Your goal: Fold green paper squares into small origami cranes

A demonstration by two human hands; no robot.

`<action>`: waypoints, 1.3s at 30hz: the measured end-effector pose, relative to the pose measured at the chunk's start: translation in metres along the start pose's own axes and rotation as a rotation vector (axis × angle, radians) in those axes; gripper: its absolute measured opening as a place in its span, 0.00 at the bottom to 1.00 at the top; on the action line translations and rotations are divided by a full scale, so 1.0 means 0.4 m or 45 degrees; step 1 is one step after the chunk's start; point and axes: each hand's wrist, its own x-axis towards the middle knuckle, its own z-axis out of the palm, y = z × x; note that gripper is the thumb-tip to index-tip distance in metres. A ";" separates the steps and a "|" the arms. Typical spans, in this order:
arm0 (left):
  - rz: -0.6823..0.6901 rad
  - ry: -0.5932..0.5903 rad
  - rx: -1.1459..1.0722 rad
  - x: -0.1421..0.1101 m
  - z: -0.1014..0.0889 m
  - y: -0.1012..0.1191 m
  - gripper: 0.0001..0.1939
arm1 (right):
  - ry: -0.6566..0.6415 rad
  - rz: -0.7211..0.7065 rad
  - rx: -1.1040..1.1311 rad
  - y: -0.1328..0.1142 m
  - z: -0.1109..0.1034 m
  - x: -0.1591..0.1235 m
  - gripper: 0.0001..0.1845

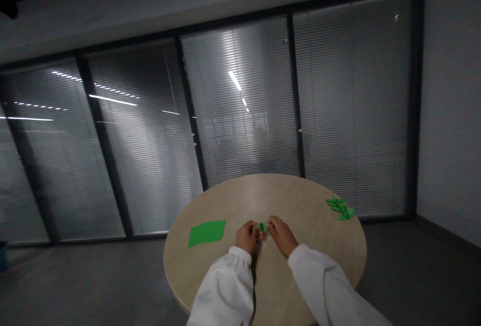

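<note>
Near the middle of the round table, my left hand is closed with its fingertips on a small piece of folded green paper. From the other side, my right hand pinches the same piece at its right edge. The piece is small and partly covered by my fingers, so its exact folded shape is hard to make out. To the left of my left hand lies a flat stack of green paper sheets. A cluster of folded green paper pieces sits near the table's right edge.
The light wooden round table stands in front of a wall of glass panels with blinds. Grey floor surrounds it, and a plain wall is at the right. Part of a blue container shows at the far left.
</note>
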 end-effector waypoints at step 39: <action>-0.280 -0.295 -0.691 -0.011 -0.010 0.034 0.24 | -0.164 0.321 0.884 -0.002 -0.028 0.019 0.15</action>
